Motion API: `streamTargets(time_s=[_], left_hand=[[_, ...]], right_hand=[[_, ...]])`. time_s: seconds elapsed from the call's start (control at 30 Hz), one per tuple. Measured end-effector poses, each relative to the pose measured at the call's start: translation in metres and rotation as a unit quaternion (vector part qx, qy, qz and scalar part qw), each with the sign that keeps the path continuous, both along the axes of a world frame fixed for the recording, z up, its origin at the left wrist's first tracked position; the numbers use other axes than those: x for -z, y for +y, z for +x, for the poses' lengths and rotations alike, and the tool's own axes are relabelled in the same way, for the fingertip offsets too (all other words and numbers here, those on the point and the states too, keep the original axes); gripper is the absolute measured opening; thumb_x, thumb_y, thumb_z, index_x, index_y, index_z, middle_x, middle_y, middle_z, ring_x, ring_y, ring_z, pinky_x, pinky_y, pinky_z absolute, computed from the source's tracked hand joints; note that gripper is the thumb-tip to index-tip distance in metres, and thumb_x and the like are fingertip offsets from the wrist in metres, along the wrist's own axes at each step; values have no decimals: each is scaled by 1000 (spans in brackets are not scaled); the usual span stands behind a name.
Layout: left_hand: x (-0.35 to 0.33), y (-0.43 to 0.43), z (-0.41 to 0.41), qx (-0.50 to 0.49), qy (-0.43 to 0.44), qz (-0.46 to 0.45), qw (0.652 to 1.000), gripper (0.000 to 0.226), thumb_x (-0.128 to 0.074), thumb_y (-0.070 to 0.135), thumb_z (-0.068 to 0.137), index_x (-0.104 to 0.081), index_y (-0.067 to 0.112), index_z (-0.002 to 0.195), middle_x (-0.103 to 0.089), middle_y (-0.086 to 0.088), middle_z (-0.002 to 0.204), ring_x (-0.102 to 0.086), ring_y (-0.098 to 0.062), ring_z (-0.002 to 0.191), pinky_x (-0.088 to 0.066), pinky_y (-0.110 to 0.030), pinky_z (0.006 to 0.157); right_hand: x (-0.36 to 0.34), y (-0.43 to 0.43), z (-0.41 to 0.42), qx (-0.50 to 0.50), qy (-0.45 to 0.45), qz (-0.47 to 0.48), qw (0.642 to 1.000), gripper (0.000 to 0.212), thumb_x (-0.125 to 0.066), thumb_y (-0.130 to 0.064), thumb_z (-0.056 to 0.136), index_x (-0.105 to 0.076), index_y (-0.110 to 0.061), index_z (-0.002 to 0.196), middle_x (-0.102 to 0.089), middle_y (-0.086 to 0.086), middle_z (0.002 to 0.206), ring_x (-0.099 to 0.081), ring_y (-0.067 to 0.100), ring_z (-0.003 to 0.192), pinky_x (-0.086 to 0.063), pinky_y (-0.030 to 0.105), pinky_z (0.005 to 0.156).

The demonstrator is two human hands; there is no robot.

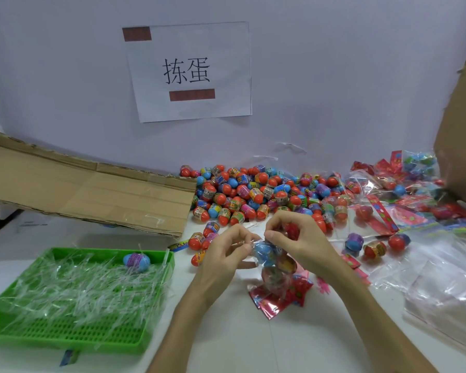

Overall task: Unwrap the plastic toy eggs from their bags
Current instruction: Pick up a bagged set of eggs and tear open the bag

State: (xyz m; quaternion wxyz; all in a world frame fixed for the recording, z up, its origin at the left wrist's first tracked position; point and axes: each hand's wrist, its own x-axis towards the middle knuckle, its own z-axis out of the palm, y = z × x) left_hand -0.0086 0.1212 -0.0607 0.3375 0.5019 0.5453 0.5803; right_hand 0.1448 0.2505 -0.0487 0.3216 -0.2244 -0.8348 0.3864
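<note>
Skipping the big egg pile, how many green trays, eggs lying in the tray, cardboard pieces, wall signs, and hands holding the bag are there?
green tray: 1
egg in the tray: 1
cardboard pieces: 2
wall sign: 1
hands on the bag, left hand and right hand: 2
Total: 7

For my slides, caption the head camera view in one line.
Left hand and right hand pinch a clear plastic bag of toy eggs before a pile of loose red-and-blue eggs.

Green tray (105, 345) left, cardboard sheet (92, 192) behind it, paper sign (226, 49) on the wall (334, 76).
</note>
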Motion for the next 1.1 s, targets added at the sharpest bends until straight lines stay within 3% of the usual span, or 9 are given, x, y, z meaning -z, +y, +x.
streamTargets(time_s=[0.13, 0.2, 0.3, 0.43, 0.6, 0.73, 0.93, 1.03, 1.1], left_hand=[[0, 2, 1, -22, -6, -13, 1000, 18, -52, 5, 100, -54, 13, 85, -70, -11, 104, -72, -23, 98, -62, -38, 85], [-1, 3, 2, -28, -16, -14, 999, 10, -55, 14, 93, -54, 11, 84, -69, -14, 102, -72, -25, 97, -62, -39, 85], [1, 4, 4, -49, 7, 0, 999, 22, -61, 25, 87, -52, 6, 81, -68, -17, 99, -70, -27, 92, -61, -36, 78], [6, 7, 2, -98, 26, 6, 995, 33, -74, 15, 94, -50, 10, 72, -72, -17, 92, -72, -27, 84, -59, -31, 66], [6, 7, 0, -118, 1, 22, 993, 35, -77, 10, 90, -55, 22, 66, -70, -12, 78, -73, -12, 77, -58, -26, 64], [7, 7, -1, -110, -13, 42, 993, 32, -78, 7, 87, -53, 25, 79, -68, -15, 77, -69, -28, 73, -57, -33, 68], [5, 7, -1, -110, -52, 47, 991, 24, -76, 14, 72, -57, 25, 83, -63, -6, 69, -65, -22, 70, -57, -32, 69], [6, 8, 0, -106, -67, 49, 991, 20, -74, 16, 75, -58, 24, 85, -59, -4, 66, -58, -23, 67, -51, -36, 64], [7, 8, 2, -107, -68, 55, 990, 17, -72, 17, 79, -60, 25, 88, -56, -3, 62, -51, -23, 62, -43, -37, 60]], right_hand=[[0, -4, -2, 29, 21, 13, 999, 30, -74, -20, 89, -62, -42, 105, -69, -13, 87, -68, 16, 82, -61, 36, 79], [-1, -6, -4, 34, 30, 13, 999, 38, -74, -18, 87, -57, -42, 110, -70, -11, 85, -69, 16, 81, -62, 37, 79], [-2, -12, -8, 15, 42, 8, 999, 42, -74, -9, 86, -55, -36, 112, -70, -7, 82, -68, 16, 81, -60, 34, 77], [-3, -16, -12, -6, 51, 2, 999, 40, -73, -2, 85, -57, -29, 110, -68, -4, 79, -67, 17, 80, -56, 29, 78], [-7, -16, -9, -19, 64, -37, 997, 30, -75, -1, 85, -61, -23, 99, -71, 0, 78, -68, 16, 76, -59, 34, 78], [-6, -14, -11, -31, 57, -65, 996, 27, -77, -2, 83, -62, -21, 94, -72, 1, 80, -69, 14, 79, -57, 25, 80], [-9, -10, -9, -87, -9, -124, 989, 26, -78, -12, 87, -65, -32, 96, -75, -1, 87, -71, 14, 83, -60, 27, 79], [-10, -8, -6, -111, -14, -170, 979, 21, -78, -13, 87, -68, -27, 99, -74, 4, 89, -69, 19, 82, -58, 34, 80], [-9, -6, -4, -128, -47, -194, 972, 13, -77, -18, 89, -70, -22, 99, -72, 6, 92, -67, 17, 85, -55, 30, 81]])
